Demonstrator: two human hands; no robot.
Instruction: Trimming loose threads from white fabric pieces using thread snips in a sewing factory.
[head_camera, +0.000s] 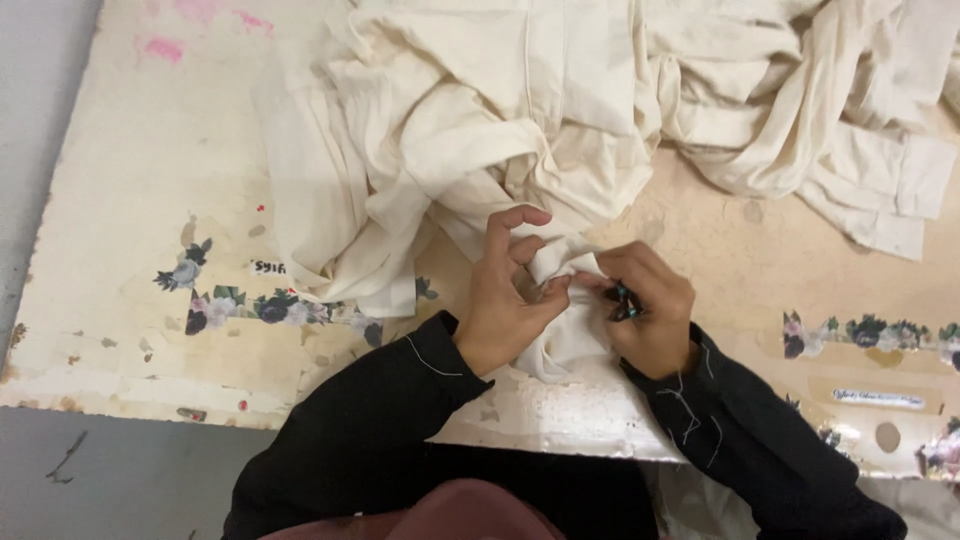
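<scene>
Head view, looking down on a worn cream-painted work table (150, 180) with peeling flower stickers. Far edge of the table cut off by the frame top; right edge out of frame too. Large crumpled cream cotton garment (480, 130) heaped across the far middle, its folds hiding most of the surface beneath; a second bunch of the same cream cloth (850, 130) trails toward the far right corner, partly cropped. Near the front edge, left hand (505, 300) pinches a fold of the garment, thumb and fingertips pressed together on the cloth. Right hand (650, 310) just beside it, fingers curled closed on a small dark tool with a teal part (623, 298); its shape mostly hidden by the fingers, kind cannot be told. Black sleeves (380, 420) with loose white threads cover both forearms. Floral sticker strip (250, 305) lies near the left front, partly under the cloth.
</scene>
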